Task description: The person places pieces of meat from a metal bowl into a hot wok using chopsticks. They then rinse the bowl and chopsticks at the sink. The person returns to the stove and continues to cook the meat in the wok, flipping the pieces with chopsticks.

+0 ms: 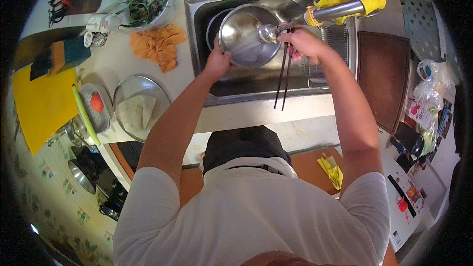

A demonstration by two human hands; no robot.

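Note:
A round stainless-steel bowl (238,24) is tilted above the sink (255,85), and my left hand (219,61) grips its near left rim. From the faucet's spray head (266,34), on a flexible neck, a stream of water runs into the bowl. My right hand (305,44) holds a pair of dark chopsticks (283,75) that point down towards the sink's front edge. Its thumb and fingertips are right beside the spray head; whether they grip it too, I cannot tell. Behind the bowl, another round vessel (212,26) stands partly hidden in the sink.
A wire rack (318,75) sits on the sink's right side. Yellow cloth (373,2) hangs over the faucet. Left on the counter are an orange cloth (159,44), a glass lid (142,85), a colander (107,116) with a tomato, and a yellow cutting board (44,103). A brown board (382,77) lies right.

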